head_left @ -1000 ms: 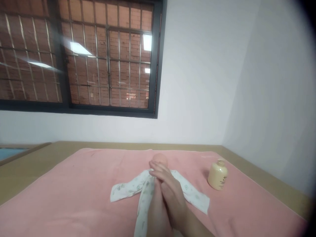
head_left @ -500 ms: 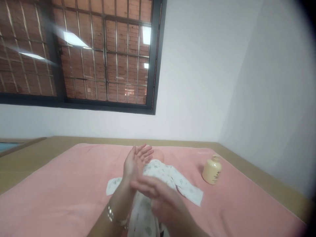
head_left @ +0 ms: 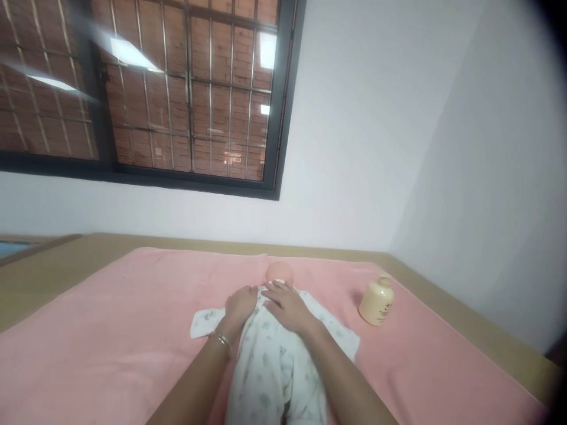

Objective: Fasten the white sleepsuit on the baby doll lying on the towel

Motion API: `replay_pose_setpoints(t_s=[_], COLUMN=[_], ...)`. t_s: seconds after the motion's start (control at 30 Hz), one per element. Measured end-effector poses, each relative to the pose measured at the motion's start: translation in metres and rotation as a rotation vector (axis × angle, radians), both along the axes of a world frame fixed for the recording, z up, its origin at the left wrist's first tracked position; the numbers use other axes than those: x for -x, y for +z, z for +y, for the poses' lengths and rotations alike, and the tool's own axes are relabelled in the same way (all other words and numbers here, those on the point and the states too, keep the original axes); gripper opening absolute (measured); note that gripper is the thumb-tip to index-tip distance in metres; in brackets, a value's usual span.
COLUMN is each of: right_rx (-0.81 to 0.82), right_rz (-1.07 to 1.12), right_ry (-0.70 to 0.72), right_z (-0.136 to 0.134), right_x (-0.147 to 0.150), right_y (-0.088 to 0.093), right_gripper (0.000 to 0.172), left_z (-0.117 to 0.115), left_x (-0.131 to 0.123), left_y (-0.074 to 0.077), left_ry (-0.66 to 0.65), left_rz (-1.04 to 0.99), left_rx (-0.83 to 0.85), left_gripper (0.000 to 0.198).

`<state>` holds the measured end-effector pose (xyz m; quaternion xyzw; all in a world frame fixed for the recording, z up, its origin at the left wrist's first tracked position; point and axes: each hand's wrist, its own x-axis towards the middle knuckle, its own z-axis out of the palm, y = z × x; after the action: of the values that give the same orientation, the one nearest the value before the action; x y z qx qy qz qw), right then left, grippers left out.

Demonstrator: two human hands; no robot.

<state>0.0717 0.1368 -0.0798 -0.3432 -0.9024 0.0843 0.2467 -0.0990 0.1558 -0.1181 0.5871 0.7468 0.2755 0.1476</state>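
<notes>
A baby doll lies on its back, its round bare head [head_left: 280,273] at the far end. Its white clothes [head_left: 261,366] carry a small green-grey print, and the sleeves spread out to both sides. My left hand [head_left: 241,304], with bracelets on the wrist, is at the left side of the doll's upper chest, its fingers curled in against the cloth and partly hidden. Flat on the upper chest, just below the head, rests my right hand [head_left: 287,304] with its fingers apart.
A pink blanket [head_left: 146,330] covers the tan padded surface [head_left: 26,295] under the doll. To the right stands a cream bottle [head_left: 376,302] with dark lettering. Behind are a white wall [head_left: 345,147] and a dark-framed barred window [head_left: 190,106].
Both hands, held up above the doll with palms facing and fingers stretched, have come down onto its upper chest. The doll's head and clothes show more now.
</notes>
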Motion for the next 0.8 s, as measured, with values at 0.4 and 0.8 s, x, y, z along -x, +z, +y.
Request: replay_pose_setpoints(t_s=[0.4, 0.8], right_rx=[0.033, 0.012], right_rz=[-0.124, -0.113], right_ry=[-0.034, 0.118], right_z=[0.004, 0.015], right_x=[0.002, -0.002], right_y=[-0.013, -0.012], right_gripper=[0.046, 0.042], left_z=[0.004, -0.001], left_x=[0.0, -0.002], left_y=[-0.019, -0.018], left_ry=[0.106, 0.127], left_rz=[0.11, 0.161], left_rx=[-0.007, -0.036], left_gripper=[0.049, 0.048])
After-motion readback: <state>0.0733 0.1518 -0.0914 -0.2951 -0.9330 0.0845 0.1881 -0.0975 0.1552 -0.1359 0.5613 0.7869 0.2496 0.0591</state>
